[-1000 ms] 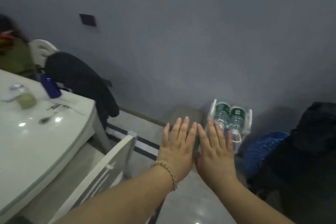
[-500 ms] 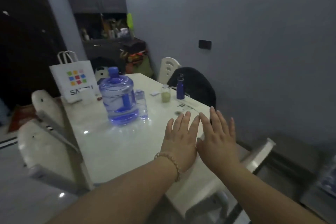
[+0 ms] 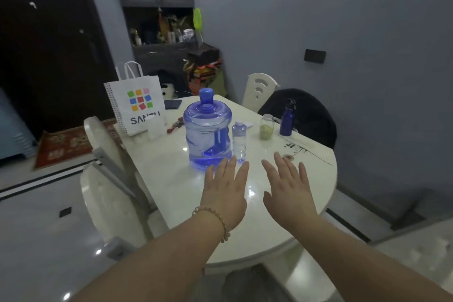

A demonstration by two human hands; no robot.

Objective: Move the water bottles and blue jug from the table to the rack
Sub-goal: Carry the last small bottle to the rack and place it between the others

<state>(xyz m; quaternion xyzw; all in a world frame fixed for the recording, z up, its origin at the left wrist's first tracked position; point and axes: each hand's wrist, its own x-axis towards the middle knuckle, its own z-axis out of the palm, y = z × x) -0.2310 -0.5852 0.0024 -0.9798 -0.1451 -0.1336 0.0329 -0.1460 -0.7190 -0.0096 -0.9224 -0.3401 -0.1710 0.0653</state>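
A translucent blue jug (image 3: pixel 208 130) with a blue cap stands upright on the round white table (image 3: pixel 316 193). A small clear water bottle (image 3: pixel 239 142) stands just to its right, almost touching it. My left hand (image 3: pixel 226 191) is stretched out flat, fingers apart, its fingertips just in front of the jug's base. My right hand (image 3: pixel 286 190) is also flat and empty, a little to the right of the bottle. Neither hand touches anything. The rack is out of view.
On the table also stand a white paper bag (image 3: pixel 136 103), a jar of green powder (image 3: pixel 266 127) and a dark blue metal flask (image 3: pixel 287 117). White chairs (image 3: pixel 107 193) flank the table's left side; a dark coat (image 3: pixel 306 115) covers a chair at the back right.
The view swung left from the floor rack with two bottles to the table. My hands, pressed side by side before, have spread apart and now reach toward the jug and bottle.
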